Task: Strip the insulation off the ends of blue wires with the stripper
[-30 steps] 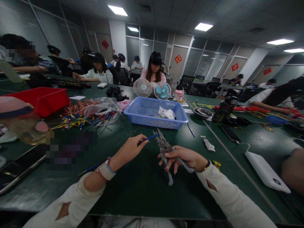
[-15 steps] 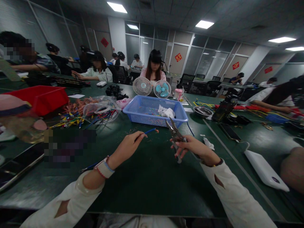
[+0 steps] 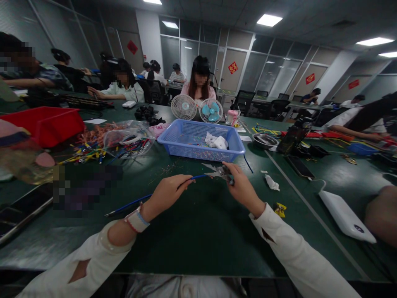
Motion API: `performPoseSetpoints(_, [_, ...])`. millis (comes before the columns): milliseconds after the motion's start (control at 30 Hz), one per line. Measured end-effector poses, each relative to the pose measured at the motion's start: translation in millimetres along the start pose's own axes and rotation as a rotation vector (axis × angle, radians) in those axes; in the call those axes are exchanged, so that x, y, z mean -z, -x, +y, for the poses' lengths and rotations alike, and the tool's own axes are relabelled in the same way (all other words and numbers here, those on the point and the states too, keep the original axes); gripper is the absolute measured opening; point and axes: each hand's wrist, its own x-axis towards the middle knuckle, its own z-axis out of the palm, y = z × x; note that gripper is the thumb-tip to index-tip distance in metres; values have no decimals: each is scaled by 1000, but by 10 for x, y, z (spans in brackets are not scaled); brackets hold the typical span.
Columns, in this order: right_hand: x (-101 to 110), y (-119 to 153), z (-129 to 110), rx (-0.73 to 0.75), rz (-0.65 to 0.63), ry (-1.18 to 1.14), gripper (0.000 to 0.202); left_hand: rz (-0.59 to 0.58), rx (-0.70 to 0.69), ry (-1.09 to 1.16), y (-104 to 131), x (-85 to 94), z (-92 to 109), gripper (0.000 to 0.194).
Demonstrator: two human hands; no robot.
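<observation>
Left hand (image 3: 167,192): closed, palm down, with thumb and fingertips pinching a blue wire (image 3: 200,177); the end of the wire projects toward the right hand, over the green tabletop (image 3: 192,231). Right hand (image 3: 241,184): partly curled around a pair of metal pliers (image 3: 221,171), the index finger extended along the upper side; the other fingers are largely hidden, so their exact closure cannot be told. The jaws of the pliers are spread and point toward the left hand, with the wire's end at the lower jaw; whether the two touch cannot be told. Both hands lie in front of a blue perforated basket (image 3: 201,154), well apart from each other, with the wire and pliers between them. Scattered wire scraps (image 3: 167,169) lie beyond the left hand. A blue strand (image 3: 128,205) extends from behind the left wrist to the left. A crumpled white tissue (image 3: 272,183) and a yellow wrapper (image 3: 279,209) lie to the right of the right hand.
</observation>
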Motion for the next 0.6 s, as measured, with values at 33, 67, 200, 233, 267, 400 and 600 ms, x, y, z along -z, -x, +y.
performPoseSetpoints(33, [-4,7,-16,13,-11,32,67,6,-22,-22,6,-7,-3,28])
performPoseSetpoints(67, [-8,13,-30,29,-18,58,69,10,-45,-45,11,-15,-9,29])
performPoseSetpoints(200, [-25,27,-72,75,-6,124,70,40,-113,-115,26,-46,-36,30])
performPoseSetpoints(233, [-31,29,-78,79,0,136,70,44,-123,-126,27,-52,-39,30])
performPoseSetpoints(267, [-36,31,-82,82,6,148,71,48,-131,-136,28,-58,-41,31])
performPoseSetpoints(400, [-52,40,-86,98,25,186,72,61,-153,-171,32,-75,-36,32])
performPoseSetpoints(600, [-62,47,-92,125,34,239,76,76,-162,-185,42,-102,-36,34])
